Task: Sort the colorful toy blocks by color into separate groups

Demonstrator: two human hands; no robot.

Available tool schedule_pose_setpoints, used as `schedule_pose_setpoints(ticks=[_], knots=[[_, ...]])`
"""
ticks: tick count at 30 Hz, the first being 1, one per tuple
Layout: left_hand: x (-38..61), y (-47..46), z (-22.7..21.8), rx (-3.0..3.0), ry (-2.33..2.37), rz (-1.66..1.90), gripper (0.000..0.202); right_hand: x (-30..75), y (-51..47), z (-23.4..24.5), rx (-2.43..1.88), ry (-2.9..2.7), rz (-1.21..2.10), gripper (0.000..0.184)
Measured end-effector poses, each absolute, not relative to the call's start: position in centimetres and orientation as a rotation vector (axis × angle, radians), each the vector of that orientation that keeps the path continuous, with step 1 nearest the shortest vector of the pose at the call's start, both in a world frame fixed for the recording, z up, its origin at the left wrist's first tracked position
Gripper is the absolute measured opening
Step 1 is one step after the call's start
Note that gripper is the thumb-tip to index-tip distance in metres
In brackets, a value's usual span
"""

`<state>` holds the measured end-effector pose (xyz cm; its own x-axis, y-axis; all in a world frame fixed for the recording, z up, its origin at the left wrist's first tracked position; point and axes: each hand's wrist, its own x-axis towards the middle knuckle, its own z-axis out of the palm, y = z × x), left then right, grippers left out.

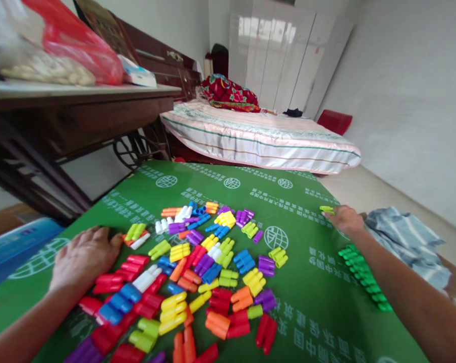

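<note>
Pcs (173,311), lower ctr: smooth hard plastic, glossy w/ small highlights. Green row (358,272), lower R: same glossy plastic look. Tabletop (303,214): smooth, soft sheen, printed. Bag (76,45), upper L: thin, crinkly, shiny plastic. Headboard (152,58), upper L: polished dark wood. Bedsheet (258,138), upper ctr: satiny cloth. Wardrobe (277,55), top: v. glossy, mat'l unclear. Wall (409,75), upper R: smooth, matt. Striped cloth (402,242), R: matt, creased.

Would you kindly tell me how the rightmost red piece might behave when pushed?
The rightmost red piece probably slides readily, since it looks glossy; its two-pronged shape, lying flat, should resist rolling; its moulded plastic look suggests stiffness.
</note>
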<state>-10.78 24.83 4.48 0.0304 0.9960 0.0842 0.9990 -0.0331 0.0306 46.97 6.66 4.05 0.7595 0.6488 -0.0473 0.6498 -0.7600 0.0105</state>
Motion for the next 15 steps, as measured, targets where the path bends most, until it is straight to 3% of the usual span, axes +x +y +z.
schedule_pose_setpoints(ticks=[5, 10, 15], knots=[[-10.6, 24.4, 4.7, -2.242, -2.168, -0.074, 0.059, 40.1, 8.3, 5.5, 2.753, 1.601, -0.053, 0.034], [-10.8, 24.4, 4.4, -2.248, -2.168, -0.103, 0.06, 29.3, 9.0, 7.3, 2.207, 2.458, -0.129, 0.024], [-11.1, 24.7, 4.0, -2.243, -2.155, -0.125, 0.058, 21.8, 9.8, 7.8, 1.814, 2.673, -0.137, 0.015]])
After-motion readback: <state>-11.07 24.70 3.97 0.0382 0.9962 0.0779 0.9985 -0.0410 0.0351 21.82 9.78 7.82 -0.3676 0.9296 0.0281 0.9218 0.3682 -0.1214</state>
